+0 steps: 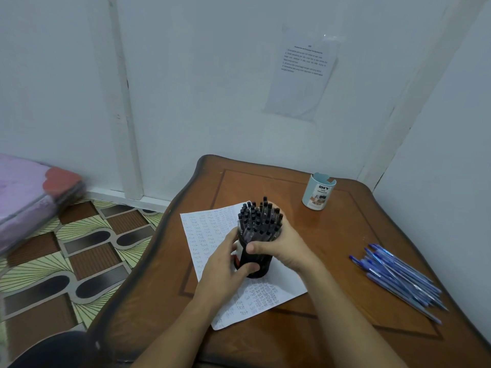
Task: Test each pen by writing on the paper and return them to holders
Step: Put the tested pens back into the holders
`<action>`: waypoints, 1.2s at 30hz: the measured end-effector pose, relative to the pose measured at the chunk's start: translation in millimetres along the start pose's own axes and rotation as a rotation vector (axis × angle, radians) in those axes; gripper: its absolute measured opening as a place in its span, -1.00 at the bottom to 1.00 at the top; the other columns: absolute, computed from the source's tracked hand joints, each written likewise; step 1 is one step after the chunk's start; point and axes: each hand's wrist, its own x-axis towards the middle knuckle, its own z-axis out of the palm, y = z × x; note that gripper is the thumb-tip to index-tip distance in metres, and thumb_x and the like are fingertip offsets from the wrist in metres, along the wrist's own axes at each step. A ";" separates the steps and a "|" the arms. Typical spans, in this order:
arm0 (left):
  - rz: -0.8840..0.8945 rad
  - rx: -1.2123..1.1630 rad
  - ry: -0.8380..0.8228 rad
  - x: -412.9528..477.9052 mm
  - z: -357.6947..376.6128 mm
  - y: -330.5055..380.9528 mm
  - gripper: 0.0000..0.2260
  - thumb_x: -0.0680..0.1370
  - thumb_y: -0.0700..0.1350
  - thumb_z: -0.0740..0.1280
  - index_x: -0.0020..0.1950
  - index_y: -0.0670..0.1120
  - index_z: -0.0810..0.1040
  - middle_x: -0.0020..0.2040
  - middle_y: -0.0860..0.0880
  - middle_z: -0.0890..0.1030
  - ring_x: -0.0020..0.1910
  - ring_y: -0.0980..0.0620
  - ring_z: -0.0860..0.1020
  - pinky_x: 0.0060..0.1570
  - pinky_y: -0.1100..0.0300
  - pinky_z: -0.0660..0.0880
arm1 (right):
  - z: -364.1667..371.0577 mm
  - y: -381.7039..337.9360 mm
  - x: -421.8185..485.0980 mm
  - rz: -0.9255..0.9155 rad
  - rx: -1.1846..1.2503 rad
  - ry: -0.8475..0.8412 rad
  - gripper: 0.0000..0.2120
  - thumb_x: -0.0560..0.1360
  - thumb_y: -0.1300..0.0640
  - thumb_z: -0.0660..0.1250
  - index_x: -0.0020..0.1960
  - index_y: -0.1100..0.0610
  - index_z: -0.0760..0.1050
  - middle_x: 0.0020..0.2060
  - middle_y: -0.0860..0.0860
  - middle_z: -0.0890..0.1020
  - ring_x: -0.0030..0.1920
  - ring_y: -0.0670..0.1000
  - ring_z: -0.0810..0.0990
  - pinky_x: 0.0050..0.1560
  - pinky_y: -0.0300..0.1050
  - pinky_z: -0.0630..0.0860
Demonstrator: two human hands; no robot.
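A black pen holder (259,264) packed with several black-capped pens (259,220) stands on the written-over sheet of paper (204,235) in the middle of the table. My left hand (225,266) grips the holder's lower left side, thumb across its front. My right hand (281,248) wraps the holder's upper right side and the pen bundle, thumb on the front. A pile of several blue pens (398,274) lies loose at the table's right. A light blue holder (318,191) labelled DIY stands at the back right; I see no pens in it.
The brown wooden table (332,235) sits in a corner between white walls, with a printed sheet (300,73) taped to the back wall. Patterned floor (79,248) and a purple wrapped bundle (32,192) lie to the left.
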 end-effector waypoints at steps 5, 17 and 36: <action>-0.012 -0.016 -0.030 0.6 4.2 -1.9 -0.27 0.42 -0.05 0.54 0.51 0.16 0.28 0.34 0.22 0.50 0.31 0.17 0.50 0.25 0.06 0.52 | 44.2 6.2 -19.7 -0.059 -0.074 0.482 0.14 0.10 -0.35 0.63 0.55 -0.14 0.18 0.39 -0.18 0.45 0.40 -0.10 0.42 0.40 0.03 0.44; -0.062 -0.014 -0.017 1.3 1.8 -3.4 -0.20 0.34 -0.07 0.58 0.43 0.35 0.25 0.14 0.26 0.58 0.08 0.33 0.56 0.04 0.29 0.55 | 23.9 13.3 -13.6 -0.040 0.123 0.316 -0.23 0.11 -0.08 0.69 0.27 -0.06 0.50 0.12 -0.09 0.68 0.19 -0.03 0.63 0.20 0.01 0.60; -0.072 -0.025 -0.024 1.2 2.2 -6.0 -0.19 0.39 -0.10 0.57 0.49 0.29 0.22 0.21 0.27 0.57 0.11 0.33 0.57 0.04 0.44 0.48 | 29.7 17.6 -7.5 -0.055 0.172 0.303 -0.35 0.18 0.12 0.72 0.16 -0.10 0.50 0.03 -0.12 0.71 0.06 -0.13 0.68 -0.01 -0.23 0.62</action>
